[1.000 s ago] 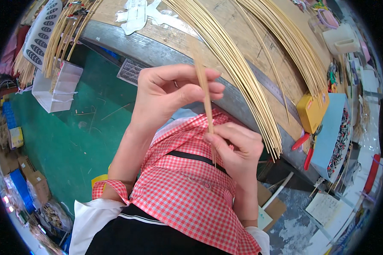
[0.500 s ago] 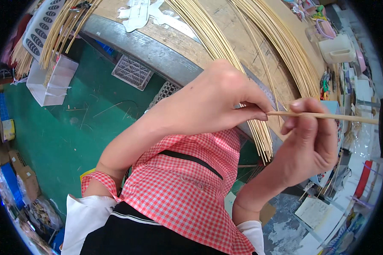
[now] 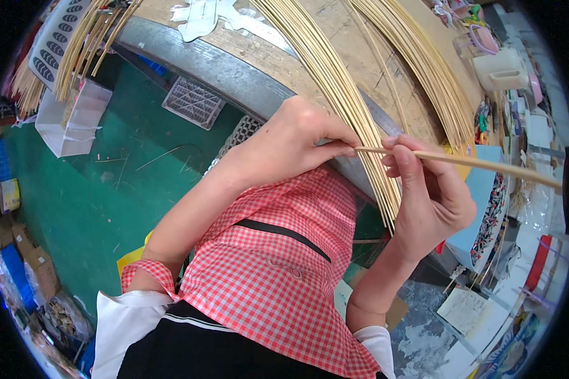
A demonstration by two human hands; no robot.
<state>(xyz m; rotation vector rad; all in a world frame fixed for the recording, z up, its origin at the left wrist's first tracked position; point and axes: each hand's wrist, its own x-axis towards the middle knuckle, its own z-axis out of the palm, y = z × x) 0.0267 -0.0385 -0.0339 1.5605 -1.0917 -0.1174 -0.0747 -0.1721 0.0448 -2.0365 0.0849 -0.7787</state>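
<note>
A thin bamboo stick (image 3: 496,167) runs across in front of me, over the edge of the workbench, toward the right rim. Its left end sits in a pinch between the thumb and forefinger of my left hand (image 3: 291,142). Close to that end, my right hand (image 3: 433,196) grips the stick between thumb and fingers, the other fingers curled. Beneath both hands lies a long bundle of bamboo sticks (image 3: 325,66), its near ends sticking out past the bench edge. A second bundle of sticks (image 3: 417,60) curves along the bench farther right.
White paper templates (image 3: 199,22) lie on the wooden workbench (image 3: 250,47). More sticks (image 3: 85,41) stand at the far left by a white bin (image 3: 76,120). A grey crate (image 3: 194,103) is under the bench. To the right are a light blue box (image 3: 480,208) and a white jug (image 3: 501,69).
Both hands have moved left with the stick, the right hand farther than the left. My right hand now grips nearer the stick's left end.
</note>
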